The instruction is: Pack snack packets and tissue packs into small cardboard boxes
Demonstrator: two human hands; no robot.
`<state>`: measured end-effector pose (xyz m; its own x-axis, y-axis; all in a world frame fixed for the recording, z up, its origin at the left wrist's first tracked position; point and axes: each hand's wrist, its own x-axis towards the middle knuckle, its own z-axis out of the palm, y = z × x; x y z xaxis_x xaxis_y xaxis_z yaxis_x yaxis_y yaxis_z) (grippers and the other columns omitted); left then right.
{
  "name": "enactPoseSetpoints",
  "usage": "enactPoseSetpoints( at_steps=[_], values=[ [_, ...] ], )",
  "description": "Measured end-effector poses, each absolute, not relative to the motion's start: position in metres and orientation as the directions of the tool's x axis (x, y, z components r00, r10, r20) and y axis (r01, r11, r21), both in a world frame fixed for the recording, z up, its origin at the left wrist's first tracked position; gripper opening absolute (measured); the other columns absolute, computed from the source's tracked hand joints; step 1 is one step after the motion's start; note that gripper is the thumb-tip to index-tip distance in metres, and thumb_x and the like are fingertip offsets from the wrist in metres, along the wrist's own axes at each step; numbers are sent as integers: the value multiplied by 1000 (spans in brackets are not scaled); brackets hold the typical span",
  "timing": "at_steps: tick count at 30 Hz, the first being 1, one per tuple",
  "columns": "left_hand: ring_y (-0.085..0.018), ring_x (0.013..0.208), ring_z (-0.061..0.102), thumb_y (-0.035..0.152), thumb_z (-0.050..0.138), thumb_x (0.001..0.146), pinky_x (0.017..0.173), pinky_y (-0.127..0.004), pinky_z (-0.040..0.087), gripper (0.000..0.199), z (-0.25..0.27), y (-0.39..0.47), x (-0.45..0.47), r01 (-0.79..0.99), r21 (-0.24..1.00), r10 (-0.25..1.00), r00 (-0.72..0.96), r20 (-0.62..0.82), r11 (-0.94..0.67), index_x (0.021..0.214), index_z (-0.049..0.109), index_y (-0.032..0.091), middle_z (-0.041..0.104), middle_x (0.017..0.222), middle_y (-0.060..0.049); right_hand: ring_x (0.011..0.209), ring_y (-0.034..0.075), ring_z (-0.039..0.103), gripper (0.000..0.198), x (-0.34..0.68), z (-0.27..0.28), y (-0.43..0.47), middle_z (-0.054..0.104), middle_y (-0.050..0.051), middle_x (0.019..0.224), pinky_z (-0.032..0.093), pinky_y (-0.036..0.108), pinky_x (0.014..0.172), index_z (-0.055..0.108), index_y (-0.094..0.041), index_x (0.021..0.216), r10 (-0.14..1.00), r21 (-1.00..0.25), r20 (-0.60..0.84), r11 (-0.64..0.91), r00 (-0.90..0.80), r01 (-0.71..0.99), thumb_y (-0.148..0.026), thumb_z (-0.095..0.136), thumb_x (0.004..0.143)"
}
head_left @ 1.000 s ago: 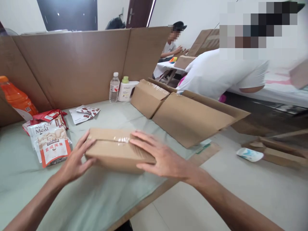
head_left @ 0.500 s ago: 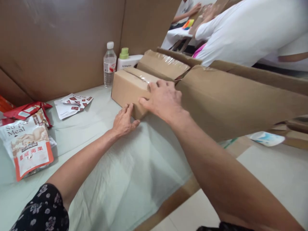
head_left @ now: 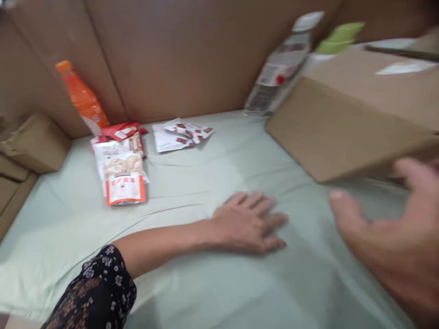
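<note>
One box (head_left: pixel 346 130), right of frame, is beside the right hand (head_left: pixel 401 233), thumb and finger parted, contact unclear; the left hand (head_left: pixel 252 224) spreads empty on the desk (head_left: pixel 206 283). Two pale-capped or orange bottles: orange bottle (head_left: pixel 85 103), clear bottle (head_left: pixel 279 75); labels blurred.

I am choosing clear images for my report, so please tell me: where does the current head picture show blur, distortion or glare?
Head view: the right hand is heavily blurred; head view: the water bottle leans right, perhaps from lens distortion; head view: a whitish streak, probably glare, shows on the box beside it.
</note>
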<state>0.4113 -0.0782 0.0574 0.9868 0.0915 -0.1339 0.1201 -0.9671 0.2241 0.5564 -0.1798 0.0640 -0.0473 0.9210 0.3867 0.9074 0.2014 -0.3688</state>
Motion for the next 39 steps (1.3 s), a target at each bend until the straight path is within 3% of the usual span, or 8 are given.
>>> enactPoseSetpoints(
  at_steps=[5,11,13,15,19,25,31,39],
  values=[
    [-33,159,35,57,50,106,129,-47,26,62,63,-118,289,85,149,74,994,-82,-985,154,54,19,45,166,-15,132,36,60,42,465,6,-160,68,15,139,54,54,108,66,-22,134,896,-301,440,213,-63,929,-45,47,104],
    [-29,155,45,37,61,101,130,-40,32,42,69,-137,150,64,360,44,997,-63,-931,138,68,17,54,162,-11,128,35,64,44,408,-37,-114,68,22,137,55,51,103,62,-9,135,798,-144,583,285,-152,948,-32,36,106],
    [-21,143,60,38,62,101,123,-29,43,30,80,-123,108,162,439,174,985,-12,-884,121,76,21,71,145,-5,127,35,64,44,388,-42,-98,68,23,138,55,51,103,62,-9,134,783,-127,593,323,-190,938,-31,36,106],
    [-15,120,74,42,70,95,107,-20,54,26,97,-90,68,378,429,451,889,80,-821,114,78,26,82,121,2,124,34,66,43,371,-42,-85,69,22,137,55,51,103,64,-11,132,778,-116,594,334,-204,935,-30,35,106],
    [-33,140,60,24,63,95,121,-52,46,36,149,23,1,775,283,822,500,272,-565,128,71,13,67,145,-20,124,33,67,42,356,-40,-73,70,19,137,56,48,99,64,-14,130,762,-88,606,352,-231,932,-31,34,107],
    [-40,160,26,14,69,92,131,-61,22,69,220,191,-27,962,207,884,65,462,-179,155,43,3,32,169,-27,123,31,68,41,361,-33,-76,70,17,138,57,45,96,62,-14,134,766,-91,602,347,-226,934,-33,36,108],
    [-30,120,67,38,70,102,102,-53,58,38,226,237,-22,978,149,942,88,325,-143,133,64,18,65,138,-11,127,29,66,42,360,-25,-78,69,15,141,56,44,99,63,-15,135,815,-120,546,304,-192,945,-35,37,109],
    [-23,105,70,26,51,94,105,-37,54,23,230,115,-53,919,175,906,291,306,-354,97,72,18,77,109,-5,132,30,63,44,360,-29,-76,67,16,144,54,48,106,67,-15,135,858,-220,492,284,-145,933,-35,38,108]
  ],
)
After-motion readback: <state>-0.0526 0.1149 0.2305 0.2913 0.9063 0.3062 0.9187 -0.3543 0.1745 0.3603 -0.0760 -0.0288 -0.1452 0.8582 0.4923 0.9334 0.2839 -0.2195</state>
